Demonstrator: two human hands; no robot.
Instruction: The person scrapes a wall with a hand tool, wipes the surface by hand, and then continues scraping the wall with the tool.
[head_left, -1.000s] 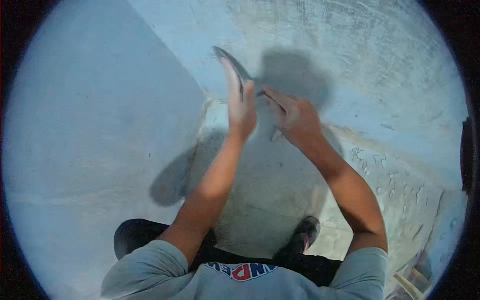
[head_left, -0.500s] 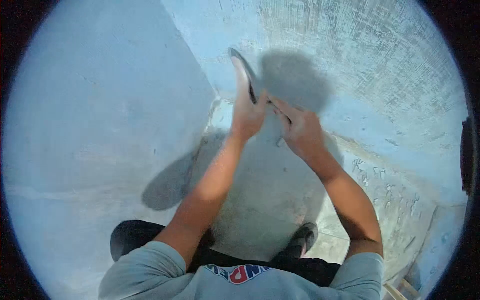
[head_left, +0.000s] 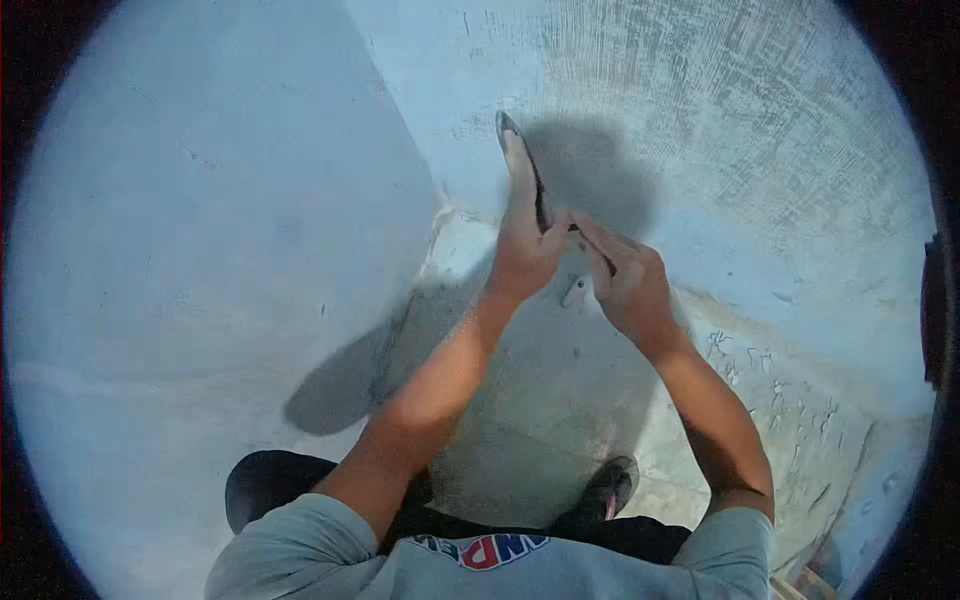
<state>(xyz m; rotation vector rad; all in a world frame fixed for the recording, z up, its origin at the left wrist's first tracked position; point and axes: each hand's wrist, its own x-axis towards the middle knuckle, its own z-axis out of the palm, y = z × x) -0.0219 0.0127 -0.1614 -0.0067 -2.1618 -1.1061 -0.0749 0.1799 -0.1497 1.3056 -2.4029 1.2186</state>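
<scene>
My left hand (head_left: 525, 245) is closed along a dark, flat, thin-edged tool (head_left: 543, 205), its fingers reaching up beside it. The tool's rounded tip shows past the fingertips, but its exact kind cannot be made out. Just to the right, my right hand (head_left: 632, 285) is closed, its fingers stretching toward the left thumb, with a dark edge showing between fingers and palm. Whether that edge belongs to the same tool is hidden. Both hands are in front of the blue-painted wall (head_left: 720, 230), close to the corner.
On the left rises a smooth blue wall (head_left: 210, 230). Grey, scratched patches (head_left: 690, 70) cover the upper right wall. Below are a grey floor (head_left: 530, 390), my dark shoe (head_left: 612, 485) and a peeling lower surface (head_left: 765, 385). Light wooden pieces (head_left: 815, 582) lie at bottom right.
Both hands have shifted right and slightly down in view, together with the dark tool. Their grip looks the same. The view itself has moved slightly.
</scene>
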